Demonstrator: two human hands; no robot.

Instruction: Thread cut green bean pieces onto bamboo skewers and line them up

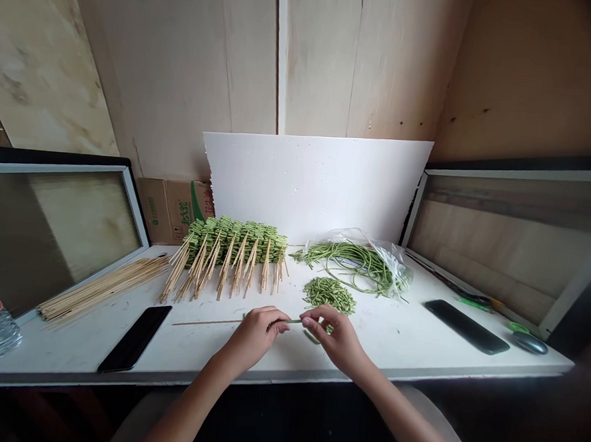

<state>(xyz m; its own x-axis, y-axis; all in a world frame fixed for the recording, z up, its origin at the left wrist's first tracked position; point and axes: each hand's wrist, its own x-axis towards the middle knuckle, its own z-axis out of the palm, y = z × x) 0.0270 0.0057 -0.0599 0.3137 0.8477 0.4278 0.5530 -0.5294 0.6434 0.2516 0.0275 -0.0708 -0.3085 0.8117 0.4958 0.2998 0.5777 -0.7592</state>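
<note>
Bamboo skewer (206, 323) sticks out left from left hand (259, 332), fingers closed on it. Right hand (338, 339) pinches a green bean piece (294, 321) between the hands, near side of white table (393, 344). Cut-bean pile (328, 294) just beyond right hand; bean-loaded skewers (228, 245) far left.

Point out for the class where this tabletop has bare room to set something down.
Widest: between the right hand and the dark slab at right. Smaller: along the front, between the black phone and the left hand, below the thin stick. Crowded: the back, with skewered bundles and long green stems, and the left, with loose sticks.
</note>
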